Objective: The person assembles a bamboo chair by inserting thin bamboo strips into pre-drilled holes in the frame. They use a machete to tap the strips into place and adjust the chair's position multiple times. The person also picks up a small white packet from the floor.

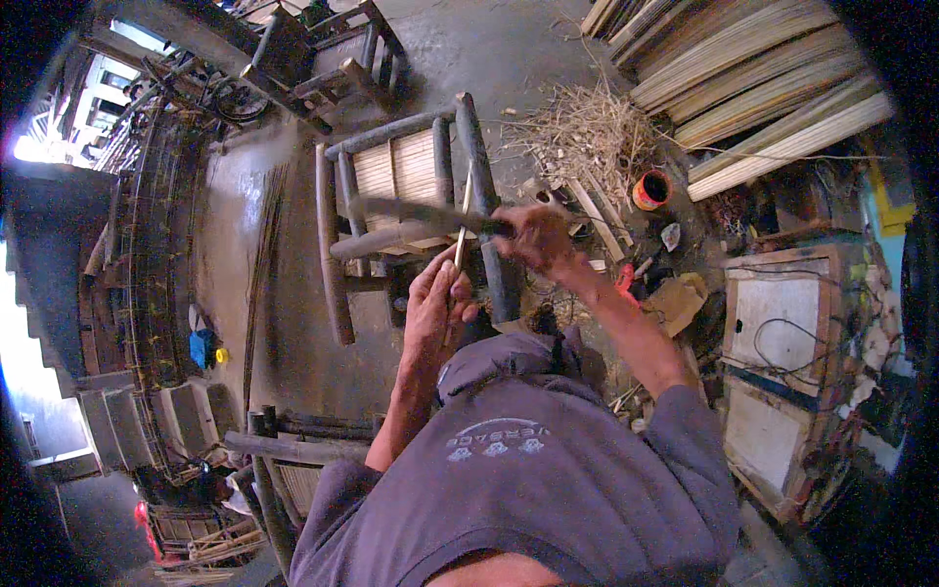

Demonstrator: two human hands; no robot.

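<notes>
From my remote feed, the left hand (pixel 437 305) is clenched around a thin pale bamboo splint (pixel 459 245) held upright, while the right hand (pixel 535 235) grips a long dark blade (pixel 411 211) laid across the splint's upper part. I judge the shaving only partly done. Beyond stand a dark-framed bamboo chair (pixel 406 176) with a slatted seat, a tangle of dry shavings (pixel 587 132) and stacked pale poles (pixel 763 88).
</notes>
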